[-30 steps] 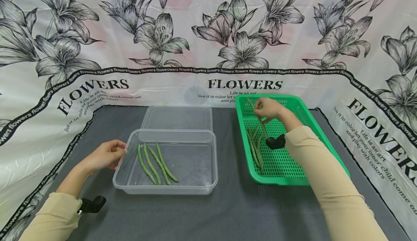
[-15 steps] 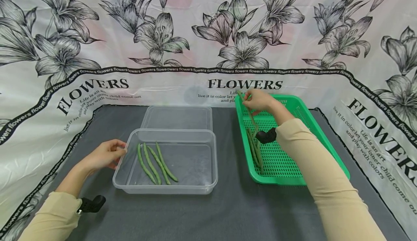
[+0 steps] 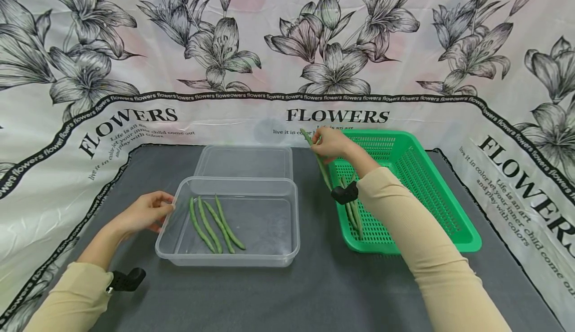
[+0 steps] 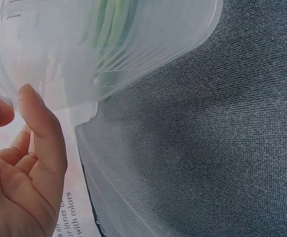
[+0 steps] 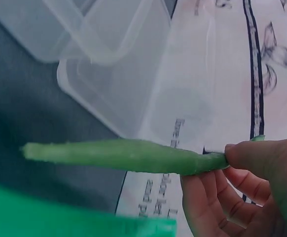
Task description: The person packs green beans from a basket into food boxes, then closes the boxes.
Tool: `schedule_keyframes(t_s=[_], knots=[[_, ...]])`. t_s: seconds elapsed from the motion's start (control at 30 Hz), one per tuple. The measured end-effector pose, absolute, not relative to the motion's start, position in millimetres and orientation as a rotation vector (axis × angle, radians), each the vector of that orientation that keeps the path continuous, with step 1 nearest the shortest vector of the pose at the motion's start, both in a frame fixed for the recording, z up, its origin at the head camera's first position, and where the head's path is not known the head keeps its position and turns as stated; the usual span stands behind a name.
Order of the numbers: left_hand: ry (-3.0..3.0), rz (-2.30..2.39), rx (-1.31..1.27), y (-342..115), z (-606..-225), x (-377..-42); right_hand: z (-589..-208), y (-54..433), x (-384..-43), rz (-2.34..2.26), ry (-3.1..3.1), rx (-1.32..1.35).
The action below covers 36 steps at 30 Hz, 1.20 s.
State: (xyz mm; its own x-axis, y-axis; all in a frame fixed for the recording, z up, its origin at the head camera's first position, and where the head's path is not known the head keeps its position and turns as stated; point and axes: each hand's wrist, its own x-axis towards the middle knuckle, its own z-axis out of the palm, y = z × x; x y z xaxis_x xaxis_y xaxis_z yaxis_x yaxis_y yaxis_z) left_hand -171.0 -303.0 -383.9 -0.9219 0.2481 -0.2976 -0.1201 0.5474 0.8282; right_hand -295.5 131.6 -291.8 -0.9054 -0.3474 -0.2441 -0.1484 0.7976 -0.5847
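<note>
My right hand (image 3: 332,144) pinches a green bean (image 5: 119,155) near one end, between thumb and fingers. The bean slants down from the fingers, just past the left rim of the green basket (image 3: 449,192). More green beans (image 3: 355,217) lie along the left side of that basket, partly behind my wrist. On the left, my left hand (image 3: 145,212) grips the left rim of a clear plastic container (image 3: 269,259), thumb on the outside wall in the left wrist view. Several green beans (image 3: 223,227) lie side by side in the container's left half.
A clear flat lid (image 3: 244,161) lies behind the container. Grey cloth (image 3: 310,232) covers the table, with a strip of it between container and basket. A flower-printed sheet (image 3: 269,72) rises along the back and sides.
My right hand has carried the green bean leftward, from over the basket to past its left rim. The left hand and the container have stayed in place.
</note>
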Motion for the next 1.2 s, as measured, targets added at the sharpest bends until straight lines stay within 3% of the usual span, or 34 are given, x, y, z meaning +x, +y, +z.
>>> schedule_keyframes(t_s=[1.2], knots=[[2.427,1.302,0.101,-302.1,-381.9,-170.5,-334.3,18.5,-260.7,-0.905,2.505,-0.581]])
